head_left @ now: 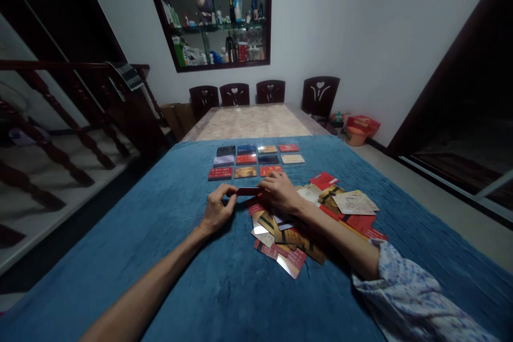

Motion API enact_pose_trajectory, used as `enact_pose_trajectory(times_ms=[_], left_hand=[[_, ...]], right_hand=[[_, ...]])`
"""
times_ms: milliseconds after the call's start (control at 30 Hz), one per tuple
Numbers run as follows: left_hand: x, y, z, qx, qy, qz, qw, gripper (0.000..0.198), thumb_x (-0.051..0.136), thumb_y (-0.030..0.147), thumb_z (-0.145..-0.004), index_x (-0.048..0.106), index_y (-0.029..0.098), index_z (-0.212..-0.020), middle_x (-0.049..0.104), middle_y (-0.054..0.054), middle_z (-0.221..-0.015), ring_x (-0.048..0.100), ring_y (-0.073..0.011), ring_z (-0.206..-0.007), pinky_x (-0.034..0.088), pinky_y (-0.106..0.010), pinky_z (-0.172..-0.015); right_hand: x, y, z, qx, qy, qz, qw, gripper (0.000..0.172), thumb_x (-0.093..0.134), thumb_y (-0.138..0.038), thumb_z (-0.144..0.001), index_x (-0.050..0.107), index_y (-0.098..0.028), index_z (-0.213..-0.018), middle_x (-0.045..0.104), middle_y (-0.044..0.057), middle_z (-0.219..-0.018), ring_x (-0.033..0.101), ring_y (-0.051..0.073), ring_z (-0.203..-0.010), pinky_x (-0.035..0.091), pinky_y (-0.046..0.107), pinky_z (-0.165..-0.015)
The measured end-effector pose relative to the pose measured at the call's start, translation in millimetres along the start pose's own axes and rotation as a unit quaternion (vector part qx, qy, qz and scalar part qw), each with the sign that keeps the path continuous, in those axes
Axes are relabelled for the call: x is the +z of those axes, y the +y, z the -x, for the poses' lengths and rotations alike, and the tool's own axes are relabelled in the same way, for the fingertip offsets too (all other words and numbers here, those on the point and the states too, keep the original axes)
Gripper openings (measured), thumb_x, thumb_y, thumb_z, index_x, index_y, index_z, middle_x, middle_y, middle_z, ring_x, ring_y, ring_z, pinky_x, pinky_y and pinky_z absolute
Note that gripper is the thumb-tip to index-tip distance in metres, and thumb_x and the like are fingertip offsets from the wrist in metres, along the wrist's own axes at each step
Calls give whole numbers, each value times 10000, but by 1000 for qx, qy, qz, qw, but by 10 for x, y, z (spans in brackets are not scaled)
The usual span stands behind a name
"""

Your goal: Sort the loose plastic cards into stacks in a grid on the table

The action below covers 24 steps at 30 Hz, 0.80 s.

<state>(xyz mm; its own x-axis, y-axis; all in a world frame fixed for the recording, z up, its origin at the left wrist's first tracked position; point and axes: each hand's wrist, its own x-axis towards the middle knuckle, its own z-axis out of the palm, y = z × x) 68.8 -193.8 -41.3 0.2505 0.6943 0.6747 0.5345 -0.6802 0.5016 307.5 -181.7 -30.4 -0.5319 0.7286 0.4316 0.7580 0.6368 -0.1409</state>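
Between my two hands a dark plastic card point(248, 191) is held nearly edge-on, just above the blue cloth. My left hand point(219, 207) pinches its left end between thumb and fingers. At its right end my right hand point(278, 191) grips it from above; part of the card is hidden by the fingers. Under and beside my right forearm lies a loose pile of cards point(284, 235) in gold, red and white, overlapping at many angles. Ahead of my hands, cards lie in neat rows, among them a red card point(220, 173) and a gold card point(245, 171) in the nearest row.
The blue cloth point(160, 246) covers the near part of a long table, with a marbled top point(256, 120) beyond. Dark chairs point(271, 91) stand at the far end. A stair railing point(60, 109) runs along the left. An orange bin point(356, 135) sits on the floor at right.
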Motion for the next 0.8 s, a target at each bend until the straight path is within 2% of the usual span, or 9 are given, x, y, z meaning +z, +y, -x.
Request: enact_pose_trajectory(times_ms=[200, 367, 533, 600, 700, 800], left_hand=[[24, -30, 6, -5, 10, -21, 1000, 109, 546, 171, -820, 632, 191, -884, 683, 6, -785, 630, -133, -704, 523, -248, -705], [38, -62, 4, -7, 24, -31, 999, 124, 550, 193, -845, 654, 190, -914, 707, -19, -834, 658, -159, -751, 540, -280, -748], [42, -71, 3, -28, 15, -30, 999, 86, 555, 207, -850, 639, 188, -854, 698, -21, -790, 666, -164, -728, 530, -276, -715], [47, -75, 1, -46, 5, -21, 999, 123, 555, 191, -838, 634, 189, -932, 692, -3, -770, 662, -153, -703, 526, -269, -712], [55, -90, -2, -74, -18, -15, 997, 329, 543, 156, -824, 603, 197, -1144, 686, 25, -763, 651, -138, -681, 523, -267, -741], [63, -108, 0, -78, -48, -25, 996, 376, 526, 131, -818, 609, 205, -1177, 703, 1, -837, 663, -155, -756, 522, -292, -791]], right_hand=[[11, 0, -1, 2, 41, -23, 999, 163, 540, -164, -931, 675, -207, -1010, 729, 86, -974, 520, 248, -942, 334, 370, -815], [17, -41, 4, 14, 35, -34, 999, 232, 578, -157, -913, 658, -209, -1124, 730, 107, -1061, 526, 261, -981, 344, 379, -845], [35, -97, 3, 26, 42, -16, 999, 309, 577, -123, -911, 637, -210, -1202, 733, 119, -1034, 528, 258, -983, 346, 379, -863], [41, -124, 6, 30, 39, -5, 999, 305, 594, -130, -905, 639, -210, -1196, 735, 115, -1038, 530, 259, -978, 348, 378, -858], [45, -162, 15, 33, 25, 10, 999, 311, 603, -140, -902, 636, -213, -1202, 734, 103, -1063, 529, 258, -988, 353, 373, -852], [36, -196, 24, 39, 12, 23, 999, 354, 626, -142, -879, 626, -214, -1225, 724, 99, -1082, 524, 259, -1014, 356, 367, -855]])
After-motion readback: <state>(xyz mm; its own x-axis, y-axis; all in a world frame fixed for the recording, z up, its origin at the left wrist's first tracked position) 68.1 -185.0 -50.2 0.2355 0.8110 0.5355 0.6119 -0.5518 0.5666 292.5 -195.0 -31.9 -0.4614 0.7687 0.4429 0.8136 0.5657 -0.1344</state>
